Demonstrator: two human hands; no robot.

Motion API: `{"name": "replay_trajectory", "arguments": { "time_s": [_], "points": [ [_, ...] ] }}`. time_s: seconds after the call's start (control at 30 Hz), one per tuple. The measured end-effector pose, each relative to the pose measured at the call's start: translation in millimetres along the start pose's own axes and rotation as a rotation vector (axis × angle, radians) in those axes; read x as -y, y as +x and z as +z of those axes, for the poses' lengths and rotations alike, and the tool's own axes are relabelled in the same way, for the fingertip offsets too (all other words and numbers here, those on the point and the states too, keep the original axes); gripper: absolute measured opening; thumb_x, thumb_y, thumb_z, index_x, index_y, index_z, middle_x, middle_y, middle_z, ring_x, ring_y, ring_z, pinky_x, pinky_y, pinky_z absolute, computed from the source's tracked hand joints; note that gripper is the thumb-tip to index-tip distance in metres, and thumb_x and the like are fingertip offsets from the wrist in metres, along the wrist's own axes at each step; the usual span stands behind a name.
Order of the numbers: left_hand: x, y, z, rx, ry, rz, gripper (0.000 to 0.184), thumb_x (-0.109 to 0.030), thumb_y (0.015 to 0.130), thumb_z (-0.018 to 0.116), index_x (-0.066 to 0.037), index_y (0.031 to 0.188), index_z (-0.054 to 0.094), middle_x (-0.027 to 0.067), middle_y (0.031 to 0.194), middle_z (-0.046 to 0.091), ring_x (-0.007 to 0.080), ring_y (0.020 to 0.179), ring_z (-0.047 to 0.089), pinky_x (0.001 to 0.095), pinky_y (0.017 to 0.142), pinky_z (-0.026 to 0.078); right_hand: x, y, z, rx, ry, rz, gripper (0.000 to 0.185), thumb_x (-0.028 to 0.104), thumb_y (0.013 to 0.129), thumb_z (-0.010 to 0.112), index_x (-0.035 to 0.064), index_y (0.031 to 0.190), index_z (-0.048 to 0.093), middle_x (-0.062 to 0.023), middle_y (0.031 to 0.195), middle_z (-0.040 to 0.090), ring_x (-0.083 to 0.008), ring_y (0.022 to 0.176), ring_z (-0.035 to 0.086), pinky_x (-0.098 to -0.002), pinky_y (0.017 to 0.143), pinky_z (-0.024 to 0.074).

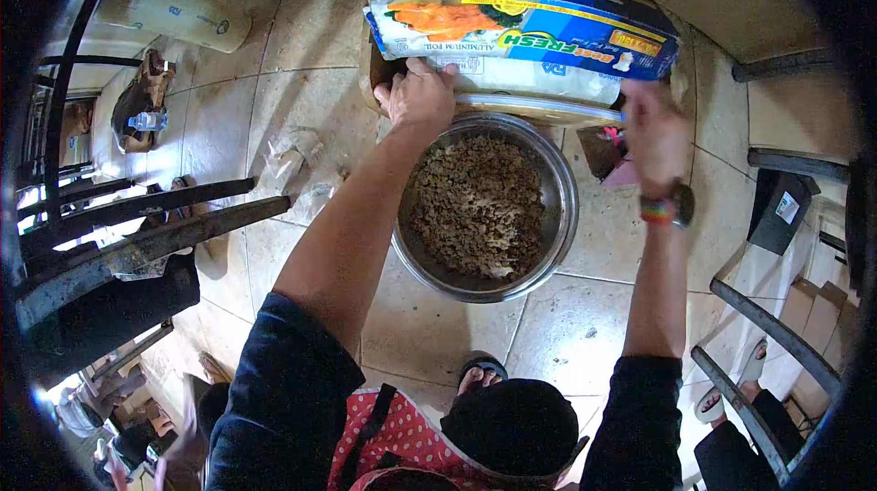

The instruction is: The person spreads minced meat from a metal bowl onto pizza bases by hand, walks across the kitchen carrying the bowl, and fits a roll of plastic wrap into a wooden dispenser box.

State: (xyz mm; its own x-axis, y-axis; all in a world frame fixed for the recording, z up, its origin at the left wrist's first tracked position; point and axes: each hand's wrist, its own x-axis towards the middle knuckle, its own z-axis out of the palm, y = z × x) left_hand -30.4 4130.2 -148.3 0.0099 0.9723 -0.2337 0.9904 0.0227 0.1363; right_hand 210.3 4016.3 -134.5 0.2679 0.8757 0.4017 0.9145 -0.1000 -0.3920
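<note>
A long box (548, 21) printed "Best Fresh" and "aluminium foil" stands on the floor ahead of me, its lid raised. A pale wrapped roll (539, 78) lies inside it. My left hand (417, 100) is closed at the left end of the box's front edge, fingers hooked over the rim against the roll. Blurred by motion, my right hand (653, 130) is at the box's right end; its fingers cannot be made out. A steel bowl (568, 233) full of brown crumbly food like minced meat (480, 203) sits between my forearms, right below the box.
Crumpled clear plastic (290, 158) lies left of the bowl, and a pink-and-dark packet (607, 155) lies to its right. Dark metal bars (155, 208) stand at left, more bars (776, 322) at right. A large roll (174, 11) and a black box (784, 210) flank the tiles.
</note>
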Motion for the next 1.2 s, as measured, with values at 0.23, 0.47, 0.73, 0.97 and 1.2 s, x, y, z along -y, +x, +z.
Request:
{"name": "replay_trajectory", "arguments": {
  "time_s": [0.23,0.47,0.73,0.97,1.2],
  "points": [
    [1.4,6.2,-2.0,0.082,-0.107,-0.010,0.065,-0.051,0.078,0.033,0.006,0.109,0.036,0.0194,0.106,0.051,0.0291,0.105,0.043,0.0426,0.091,0.017,39.1,20.4,12.6,-0.087,-0.303,0.021,0.019,0.016,0.063,0.065,0.0097,0.073,0.050,-0.0065,0.069,0.056,-0.0236,0.064,0.056,-0.0351,0.057,0.0440],
    [7.5,7.3,-0.5,0.113,-0.176,0.019,0.078,-0.062,0.074,0.031,0.006,0.112,0.036,0.0192,0.113,0.046,0.0274,0.111,0.038,0.0410,0.094,0.015,29.6,82.7,14.0,0.043,-0.390,-0.490,0.094,0.019,0.053,0.072,0.0181,0.128,0.017,-0.0140,0.119,0.032,-0.0338,0.107,0.034,-0.0474,0.091,0.0251],
    [6.9,-1.7,-8.9,0.117,-0.037,0.074,0.078,-0.059,0.072,0.037,0.007,0.114,0.033,0.0180,0.111,0.047,0.0267,0.111,0.037,0.0383,0.093,0.017,31.1,76.4,7.4,0.177,-0.436,-0.453,0.095,0.024,0.050,0.071,0.0220,0.129,0.017,-0.0109,0.104,0.042,-0.0304,0.096,0.043,-0.0473,0.081,0.0335],
    [6.9,-1.1,-3.7,0.037,-0.053,0.106,0.064,-0.052,0.072,0.045,0.004,0.102,0.040,0.0175,0.101,0.052,0.0252,0.104,0.042,0.0383,0.088,0.023,29.5,76.0,-58.5,0.113,-0.589,-0.504,0.089,0.026,0.050,0.070,0.0227,0.126,0.023,-0.0088,0.109,0.042,-0.0275,0.097,0.045,-0.0480,0.082,0.0328],
    [5.0,-5.5,-11.9,0.088,-0.056,0.111,0.057,-0.048,0.076,0.042,0.003,0.101,0.039,0.0170,0.101,0.052,0.0246,0.105,0.042,0.0373,0.089,0.022,-22.1,-14.1,-149.4,-0.067,-0.762,0.137,0.081,0.029,0.043,0.072,0.0129,0.116,0.040,-0.0127,0.103,0.050,-0.0290,0.095,0.048,-0.0427,0.079,0.0372]
  ]
}}
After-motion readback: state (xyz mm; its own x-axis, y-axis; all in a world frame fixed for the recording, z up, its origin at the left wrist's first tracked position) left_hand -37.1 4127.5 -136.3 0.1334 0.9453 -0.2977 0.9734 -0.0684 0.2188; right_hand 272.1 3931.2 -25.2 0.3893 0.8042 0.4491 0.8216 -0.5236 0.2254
